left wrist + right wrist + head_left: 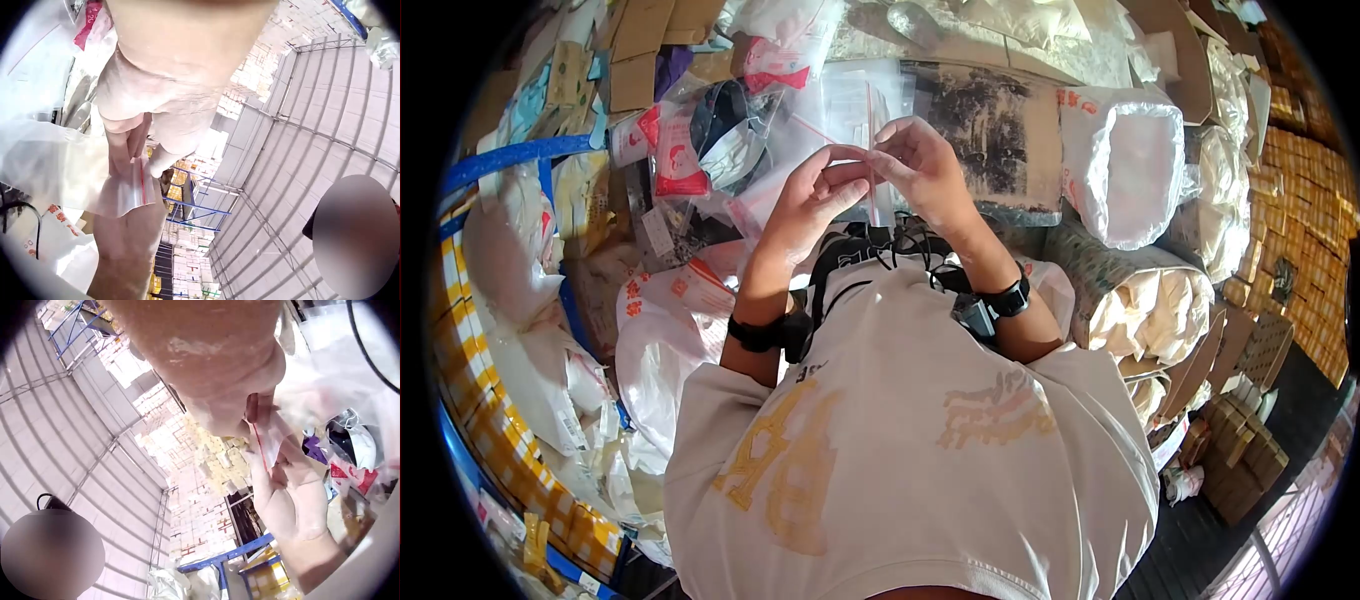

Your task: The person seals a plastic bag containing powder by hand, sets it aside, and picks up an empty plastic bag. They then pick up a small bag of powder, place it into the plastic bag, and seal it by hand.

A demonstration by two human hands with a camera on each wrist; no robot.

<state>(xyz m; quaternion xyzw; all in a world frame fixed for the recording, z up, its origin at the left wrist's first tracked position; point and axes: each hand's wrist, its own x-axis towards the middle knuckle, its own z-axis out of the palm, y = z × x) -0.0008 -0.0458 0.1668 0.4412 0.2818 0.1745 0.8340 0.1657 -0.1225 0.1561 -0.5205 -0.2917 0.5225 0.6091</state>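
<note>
A clear plastic bag with a red line along its zip edge [871, 105] [81, 178] [270, 442] is between the two hands. In the head view, the left hand [810, 200] [159, 100] [297, 503] pinches its edge from the left, fingers bent and thumb beneath. From the other side the right hand [928, 178] [128, 240] [219, 394] pinches the same edge, its fingertips meeting the left ones. The bag's lower part hangs below the hands. Part of the edge is hidden behind the fingers.
Flat clear bags [840, 95] lie behind the hands, beside a dark-stained cardboard box [990, 130]. A plastic-lined box [1140, 170] stands to the right. On the left are a bag of dark and white items [735, 135] and a blue bar [510, 155].
</note>
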